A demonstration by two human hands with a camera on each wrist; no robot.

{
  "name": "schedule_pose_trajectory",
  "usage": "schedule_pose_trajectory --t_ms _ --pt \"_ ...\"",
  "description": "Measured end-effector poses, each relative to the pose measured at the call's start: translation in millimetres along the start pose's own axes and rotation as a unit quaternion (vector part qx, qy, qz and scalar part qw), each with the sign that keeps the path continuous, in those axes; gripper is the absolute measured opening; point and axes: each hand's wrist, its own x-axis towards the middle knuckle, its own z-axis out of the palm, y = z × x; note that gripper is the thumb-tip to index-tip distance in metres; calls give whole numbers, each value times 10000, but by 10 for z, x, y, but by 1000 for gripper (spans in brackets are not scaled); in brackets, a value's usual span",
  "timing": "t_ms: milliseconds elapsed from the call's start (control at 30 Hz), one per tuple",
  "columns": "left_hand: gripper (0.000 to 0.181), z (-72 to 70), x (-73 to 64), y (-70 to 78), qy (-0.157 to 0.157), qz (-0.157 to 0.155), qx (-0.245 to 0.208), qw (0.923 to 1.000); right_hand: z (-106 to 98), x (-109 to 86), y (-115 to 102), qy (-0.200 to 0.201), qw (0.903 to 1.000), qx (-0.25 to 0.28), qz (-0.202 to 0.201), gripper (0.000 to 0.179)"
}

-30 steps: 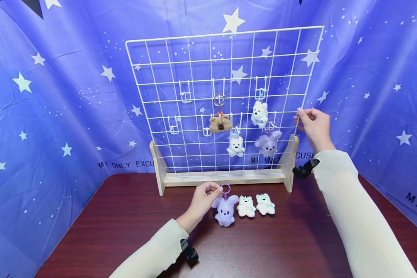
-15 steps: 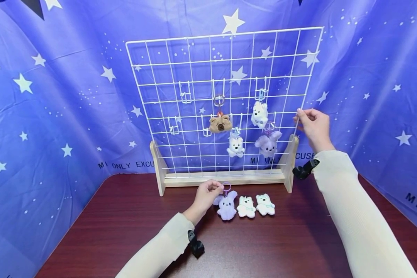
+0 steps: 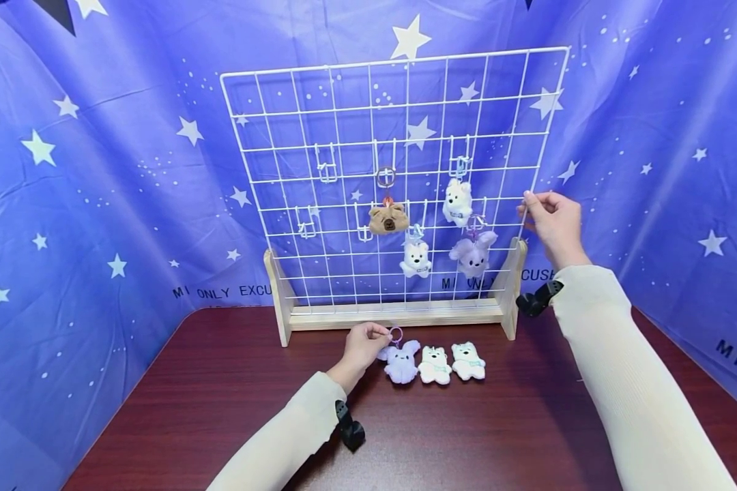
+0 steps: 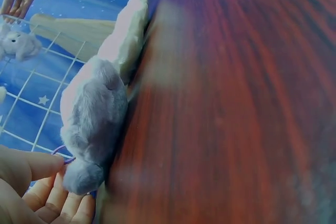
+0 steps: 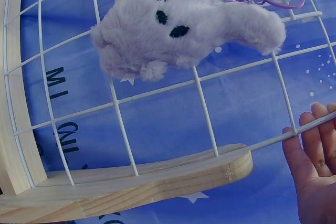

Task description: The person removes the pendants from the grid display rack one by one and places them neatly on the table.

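Pinches a thin, round purple ring [image 3: 396, 335] between thumb and fingers of the left hand [image 3: 362, 346], with hardly any gap at the tips. Has the attached furry lavender long-eared plush [image 3: 400, 363] resting on the glossy, dark red, wood-grained table [image 3: 467, 443], in front of the stand and just beside a white plush bear [image 3: 435, 365] with a pale green band. Shows a second white plush bear [image 3: 469, 361] a little further right. Grips the side edge of a white wire grid [image 3: 370, 63] with the right hand [image 3: 555, 218], narrowly closed about the slim bar. Displays, hung on the wires, a brown plush animal head [image 3: 389, 219], an upper white bear keychain [image 3: 458, 202], a lower white bear keychain [image 3: 415, 260] and a fluffy hanging lavender plush [image 3: 473, 256]. Rises upright from a pale wooden stand [image 3: 454, 315] with rounded side posts, before a creased blue cloth backdrop [image 3: 110, 204] printed with white stars.
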Motion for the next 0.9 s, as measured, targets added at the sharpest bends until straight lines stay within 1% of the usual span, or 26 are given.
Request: schedule_pose_trajectory --t_ms 33,100,200,267,333,500,567,633,733,833,867,900 --pt "6 -3 -1 -2 -9 -19 14 10000 0 1 -2 -8 10000 1 -5 15" --pt "6 -11 -3 0 -38 -70 -3 10000 -5 -1 -3 -57 9996 256 35 14" --pt "8 -17 -5 6 -99 -140 -90 9998 -6 -1 -1 -66 9993 355 24 14" --pt "10 -17 -10 8 -151 -137 -162 9997 0 4 2 -23 9997 257 -21 15" --pt "10 -19 -18 15 -190 -159 -226 9994 6 12 7 48 9999 42 -83 16" --pt "9 -37 -23 52 -218 -217 -376 9988 11 18 8 78 9999 96 -113 16" --pt "10 -59 -18 81 -221 -152 -401 9988 19 17 5 65 9998 147 -110 16" --pt "11 -91 -11 133 -229 -72 -413 9989 23 15 3 71 9998 126 -103 16" --pt "12 -150 -11 245 -275 259 -536 9978 21 13 4 69 9999 132 -87 15" --pt "13 -245 -98 522 -315 560 -550 9964 14 13 11 64 9999 68 -67 14" --pt "13 -268 -100 576 -311 668 -549 9958 13 12 11 59 10000 31 -67 14" --pt "13 -288 -103 633 -289 763 -522 9953 10 9 10 36 9999 99 -44 14"
